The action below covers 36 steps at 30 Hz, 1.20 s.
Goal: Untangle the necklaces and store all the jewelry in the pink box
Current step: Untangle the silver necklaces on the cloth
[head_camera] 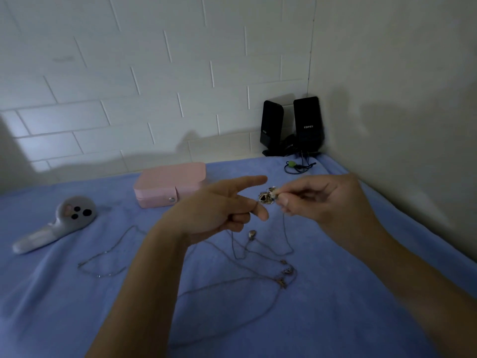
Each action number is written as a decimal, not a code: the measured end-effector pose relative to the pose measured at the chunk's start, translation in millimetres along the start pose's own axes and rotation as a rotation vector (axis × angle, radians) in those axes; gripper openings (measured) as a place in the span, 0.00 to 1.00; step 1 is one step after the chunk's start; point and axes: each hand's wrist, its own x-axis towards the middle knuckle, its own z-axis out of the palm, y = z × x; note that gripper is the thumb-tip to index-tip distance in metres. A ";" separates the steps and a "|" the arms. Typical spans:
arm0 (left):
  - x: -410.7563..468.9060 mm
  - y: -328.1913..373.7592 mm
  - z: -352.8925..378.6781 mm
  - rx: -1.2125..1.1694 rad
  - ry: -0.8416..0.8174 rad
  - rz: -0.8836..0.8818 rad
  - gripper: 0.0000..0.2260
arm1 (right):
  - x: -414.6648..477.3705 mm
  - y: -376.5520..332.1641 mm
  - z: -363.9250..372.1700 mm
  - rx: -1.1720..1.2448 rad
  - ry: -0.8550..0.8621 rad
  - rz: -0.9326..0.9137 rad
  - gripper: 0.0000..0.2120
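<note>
Here the right hand [316, 202] pinches a pendant [267, 197]; left hand [219, 210] points, grip unclear; closed pink box [167, 184], speakers [291, 125] behind.

Illumination low and cool throughout. I note a brighter patch on the tiled wall [64, 117] at left, and broad soft shadows lying along its base. My left hand [219, 210] and right hand [320, 200] are motion-blurred. The necklaces [287, 270] resolve poorly. Wall lines bow toward the frame edges.
</note>
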 end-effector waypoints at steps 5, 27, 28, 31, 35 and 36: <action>-11.7 16.5 -0.7 0.219 -0.071 0.137 0.27 | -3.4 -8.5 0.5 0.113 -0.069 0.006 0.07; -29.7 -4.0 14.1 0.232 0.358 0.259 0.08 | -7.2 -12.5 8.9 -0.321 -0.141 -0.254 0.05; -28.3 -6.4 15.0 0.296 0.400 0.308 0.06 | -7.0 -13.8 10.4 -0.225 -0.125 -0.146 0.05; -24.3 -17.7 20.7 0.713 0.596 0.560 0.03 | -5.1 -12.4 13.8 -0.066 -0.102 0.144 0.06; -17.8 -39.8 23.1 1.004 0.624 0.781 0.06 | -3.4 -7.9 13.0 -0.022 -0.158 0.383 0.07; -17.3 -43.5 22.9 1.030 0.622 0.821 0.06 | -3.5 -7.6 12.9 -0.012 -0.171 0.410 0.06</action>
